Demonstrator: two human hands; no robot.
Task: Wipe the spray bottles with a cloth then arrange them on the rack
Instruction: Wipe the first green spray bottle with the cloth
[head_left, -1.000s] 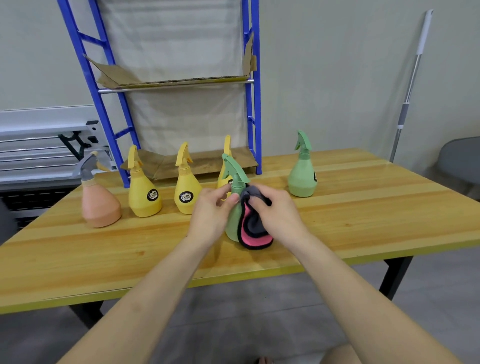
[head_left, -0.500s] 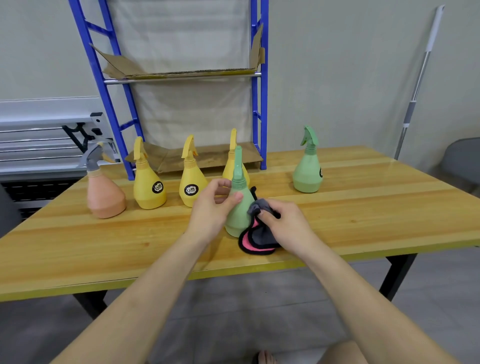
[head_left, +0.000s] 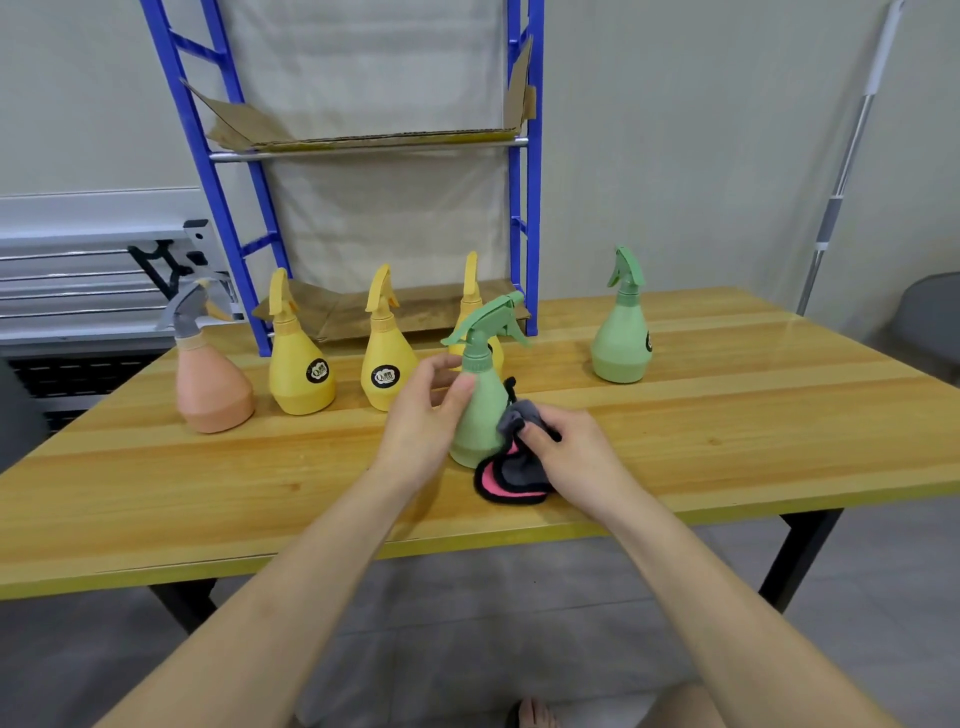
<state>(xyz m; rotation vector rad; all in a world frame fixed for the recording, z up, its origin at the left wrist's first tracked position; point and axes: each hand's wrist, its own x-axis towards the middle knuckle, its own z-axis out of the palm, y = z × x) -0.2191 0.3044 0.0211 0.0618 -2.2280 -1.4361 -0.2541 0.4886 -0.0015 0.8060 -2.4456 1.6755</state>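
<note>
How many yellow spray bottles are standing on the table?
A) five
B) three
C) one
B: three yellow bottles stand in a row, one at the left, one in the middle, and one partly hidden behind the green bottle that the left hand holds.

The held spray bottle stands on the table near its front edge, with the left hand touching its left side and the right hand just to its right, holding the cloth against its lower right side, where the cloth spills onto the tabletop. Behind and to the left of this bottle stands a row of four bottles, the rightmost partly hidden behind it, and another bottle stands apart, behind and to its right. The rack rises behind the row at the table's far edge, with cardboard lying on its upper shelf.
</note>
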